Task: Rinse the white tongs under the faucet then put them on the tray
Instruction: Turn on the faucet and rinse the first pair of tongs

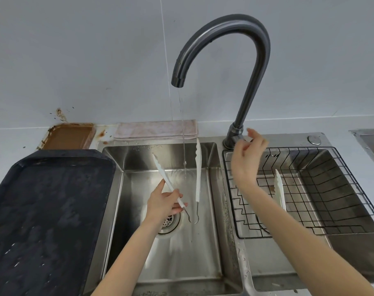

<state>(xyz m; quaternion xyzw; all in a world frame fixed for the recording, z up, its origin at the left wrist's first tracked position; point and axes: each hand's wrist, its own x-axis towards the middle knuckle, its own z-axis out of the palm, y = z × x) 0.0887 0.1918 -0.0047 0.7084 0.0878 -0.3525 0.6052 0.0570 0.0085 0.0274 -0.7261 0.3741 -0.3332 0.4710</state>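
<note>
Steel double sink (117, 210) fills most of my view, left basin in use, and a dark wet tray (43, 210) sits on the counter just left of it. Grey faucet (241, 67) arcs over the left basin with a thin stream (183, 135) running. A wire rack (331, 189) sits in the right basin with another white utensil (279, 189) in it, partly hidden by my arm. White tongs (198, 167) are spread wide over the left basin; the water falls between the two arms. My left hand (162, 204) grips one arm near the hinge. My right hand (246, 154) is at the faucet base, fingers loosely bent, holding nothing; contact with the handle is unclear. Step looks like rinsing, tray step not done. Next I'd swing an arm into the stream, then carry the tongs left to the tray.
</note>
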